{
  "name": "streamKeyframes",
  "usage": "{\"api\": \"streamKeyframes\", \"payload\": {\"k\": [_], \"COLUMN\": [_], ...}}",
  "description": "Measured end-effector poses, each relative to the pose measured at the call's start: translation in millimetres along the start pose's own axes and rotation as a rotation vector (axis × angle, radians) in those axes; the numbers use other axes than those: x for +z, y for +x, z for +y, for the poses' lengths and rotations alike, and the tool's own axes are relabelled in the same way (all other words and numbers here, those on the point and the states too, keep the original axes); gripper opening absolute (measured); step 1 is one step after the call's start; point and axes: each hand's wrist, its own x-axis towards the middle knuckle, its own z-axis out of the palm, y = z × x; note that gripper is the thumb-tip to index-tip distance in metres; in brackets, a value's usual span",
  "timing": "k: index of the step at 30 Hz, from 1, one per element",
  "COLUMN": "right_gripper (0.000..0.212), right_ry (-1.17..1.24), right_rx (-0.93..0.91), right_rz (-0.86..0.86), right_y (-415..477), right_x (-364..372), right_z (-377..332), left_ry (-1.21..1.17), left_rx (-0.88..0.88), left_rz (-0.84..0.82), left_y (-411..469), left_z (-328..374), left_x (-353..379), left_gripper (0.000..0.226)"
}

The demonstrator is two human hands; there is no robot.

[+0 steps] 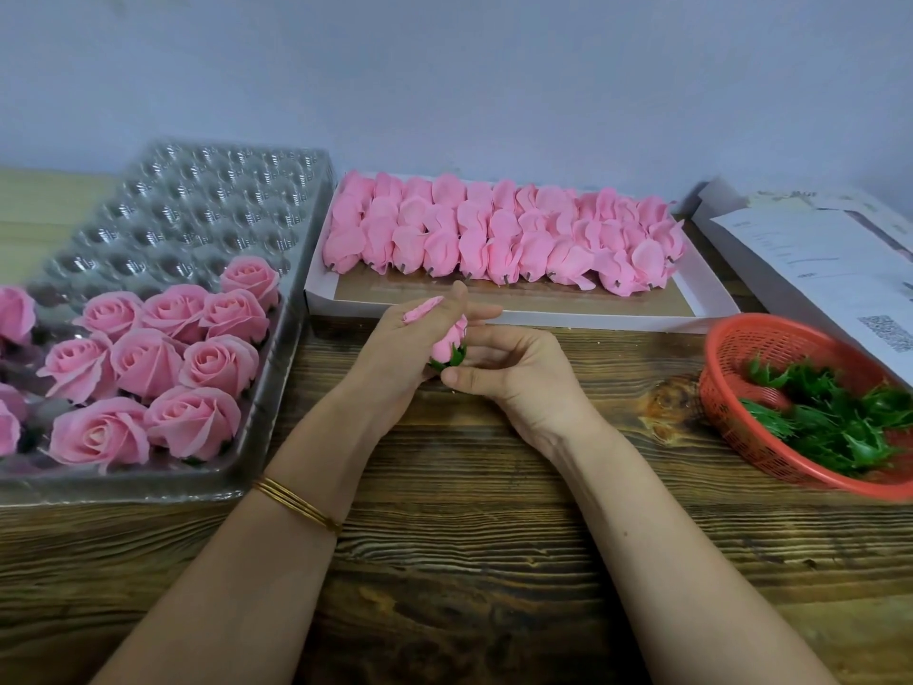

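1. The wooden table [444,561] carries everything, and the work happens over its middle, so each supply is near to reach.
2. The clear plastic tray [197,200] stands at the left. Its near cups hold the finished roses [148,358], each one upright in its own cup, probably so that the petals do not get crushed. The far cups are not filled.
3. The white box [593,318] lies behind the hands. The pink flower heads [494,239] lie in it in rows on their sides, with the bare bases toward the person, which I think makes them easy to pick.
4. The red basket [770,323] stands at the right and holds the loose green calyxes [830,417], on the side of the hand that fits them.
5. The left hand [395,353] has its fingers curled around the pink rose [449,341] and holds it above the table, between both hands, just in front of the box. One outer petal [422,309] sticks out over this hand.
6. The right hand [514,373] pinches the green calyx [454,358] at the base of the rose with thumb and fingers. It seems to press the calyx on, while the left hand keeps the flower steady.
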Motion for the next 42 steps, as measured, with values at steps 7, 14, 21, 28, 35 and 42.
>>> {"api": "streamKeyframes", "payload": {"k": [7,14,21,28,35,42], "right_gripper": [0.032,0.034,0.037,0.041,0.036,0.035], "right_ry": [0.298,0.274,0.308,0.252,0.101,0.097], "right_rx": [0.182,0.232,0.206,0.137,0.000,-0.003], "right_rz": [-0.120,-0.134,-0.125,-0.057,0.020,-0.073], "right_y": [0.3,-1.4,-0.9,-0.3,-2.1,-2.6], "right_x": [-4.9,-5.9,-4.1,-1.5,0.7,0.5], "right_z": [-6.7,-7.4,-4.7,-1.3,0.2,-3.2], "left_ry": [-0.030,-0.015,-0.009,-0.021,-0.044,-0.069], "left_rx": [-0.024,-0.016,-0.025,-0.037,-0.035,-0.018], "left_rz": [0.009,-0.012,-0.031,-0.067,-0.071,-0.096], "left_y": [0.2,0.1,-1.0,-2.4,-1.9,-1.5], "left_z": [1.7,3.0,4.0,5.6,4.8,3.8], "left_x": [-5.8,-7.2,-5.8,-4.4,-5.4,-7.7], "left_gripper": [0.041,0.040,0.045,0.039,0.043,0.041]}}
